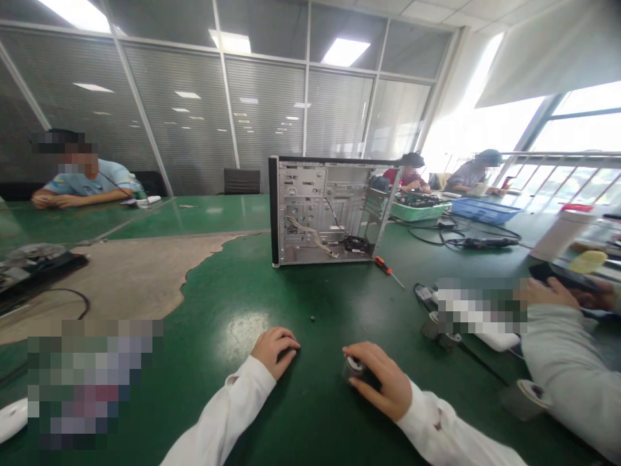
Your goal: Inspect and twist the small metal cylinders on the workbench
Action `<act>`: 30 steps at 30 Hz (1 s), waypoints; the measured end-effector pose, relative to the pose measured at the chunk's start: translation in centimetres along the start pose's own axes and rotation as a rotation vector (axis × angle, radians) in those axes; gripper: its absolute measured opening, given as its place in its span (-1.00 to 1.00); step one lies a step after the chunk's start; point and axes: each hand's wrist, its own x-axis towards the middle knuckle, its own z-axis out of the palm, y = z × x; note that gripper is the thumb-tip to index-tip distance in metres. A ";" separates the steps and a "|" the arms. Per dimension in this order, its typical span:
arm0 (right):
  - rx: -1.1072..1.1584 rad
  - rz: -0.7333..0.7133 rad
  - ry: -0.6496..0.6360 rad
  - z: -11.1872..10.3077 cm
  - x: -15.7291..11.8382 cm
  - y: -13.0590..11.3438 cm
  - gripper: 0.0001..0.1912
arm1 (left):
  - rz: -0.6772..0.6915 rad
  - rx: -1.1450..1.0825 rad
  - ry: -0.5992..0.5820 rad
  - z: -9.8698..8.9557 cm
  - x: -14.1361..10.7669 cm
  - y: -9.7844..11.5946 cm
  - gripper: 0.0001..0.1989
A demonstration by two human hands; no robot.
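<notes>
My right hand [383,383] grips a small grey metal cylinder [354,367] standing on the green table [301,414]; thumb and fingers close around its sides. Its top has a pale ring with a dark centre. My left hand [275,351] rests on the table to the left, fingers loosely bent and thumb apart, with nothing visible in it. Between and beyond the hands lies a tiny dark piece [312,318], too small to name. Farther back stands an opened computer case [325,213], showing cables and bare metal inside. An orange-handled screwdriver [388,270] lies by its right corner.
Similar cylinders [526,398] and a blurred white object [478,317] lie right, near a co-worker's sleeve [563,362]. Green [420,212] and blue baskets [485,211] stand behind with black cables. Left are a brown mat [130,272] and dark computer parts [43,265].
</notes>
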 end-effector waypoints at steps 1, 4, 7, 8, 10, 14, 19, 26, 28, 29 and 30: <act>-0.071 0.025 0.007 -1.0 -1.2 0.3 -0.62 | -0.003 0.001 0.001 0.1 0.0 -0.1 -0.83; -0.341 0.116 0.032 -4.0 -4.8 2.0 -0.58 | -0.002 0.007 0.013 0.2 0.1 -0.2 -0.83; -0.650 0.159 0.152 -6.7 -7.9 4.6 -0.53 | 0.009 0.009 0.015 0.1 0.1 -0.2 -0.83; -0.750 0.172 0.203 -7.4 -8.6 5.4 -0.52 | 0.012 0.009 0.011 0.1 0.1 -0.2 -0.83; -0.923 0.212 0.266 -8.6 -9.5 6.7 -0.51 | 0.013 0.015 0.001 0.0 0.1 -0.1 -0.83; -1.144 0.316 0.309 -9.6 -9.2 7.2 -0.55 | 0.005 0.033 -0.009 -0.2 0.1 0.0 -0.82; -1.054 0.303 0.339 -7.6 -6.1 4.5 -0.56 | 0.009 0.039 -0.022 -0.3 0.0 0.1 -0.82; -0.488 0.053 -0.195 0.6 2.5 0.2 -0.49 | 0.031 0.052 -0.026 -0.1 0.1 -0.1 -0.81; -0.453 0.032 -0.239 2.9 5.0 0.2 -0.51 | 0.038 0.058 -0.028 0.0 0.0 -0.2 -0.80; -0.451 0.023 -0.247 3.9 6.1 0.4 -0.53 | 0.041 0.059 -0.029 0.1 0.0 -0.3 -0.80; -0.451 0.014 -0.249 4.7 7.0 0.8 -0.57 | 0.043 0.060 -0.027 0.2 0.0 -0.4 -0.80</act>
